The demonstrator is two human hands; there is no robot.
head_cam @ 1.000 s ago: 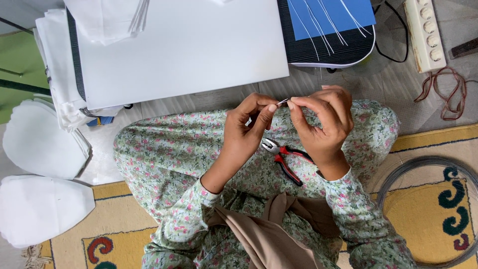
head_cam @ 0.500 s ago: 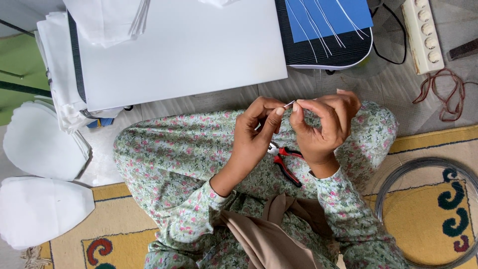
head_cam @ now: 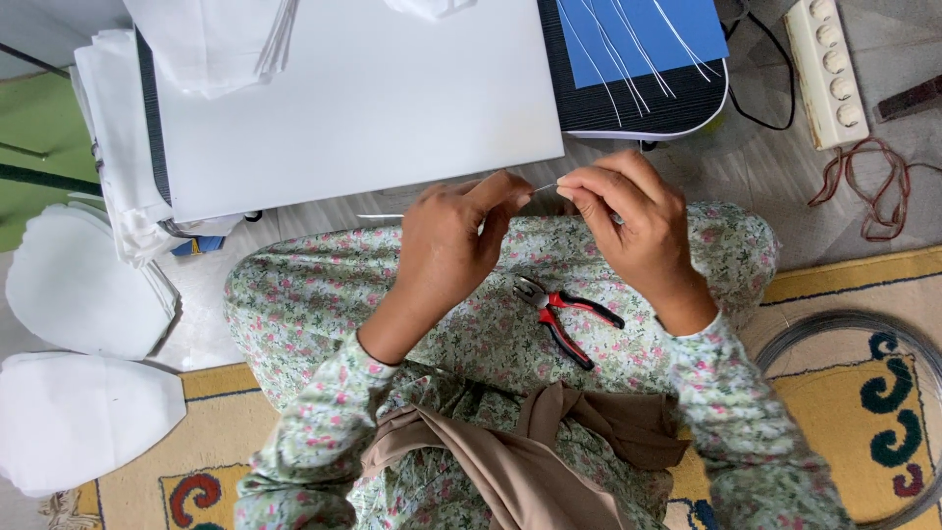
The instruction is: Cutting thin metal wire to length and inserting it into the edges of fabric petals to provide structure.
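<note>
Head view, looking down at a seated person's lap: the left hand and right hand meet above the knees, fingertips pinched on a thin white wire stretched between them. Red-handled pliers lie on the floral-clothed lap just below (untouched). A white surface sits ahead, with a blue sheet carrying more wires.

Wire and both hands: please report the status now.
Left hand and right hand both pinch a thin wire between fingertips. Red-handled pliers lie on the lap, untouched. Nothing between the hands.
</note>
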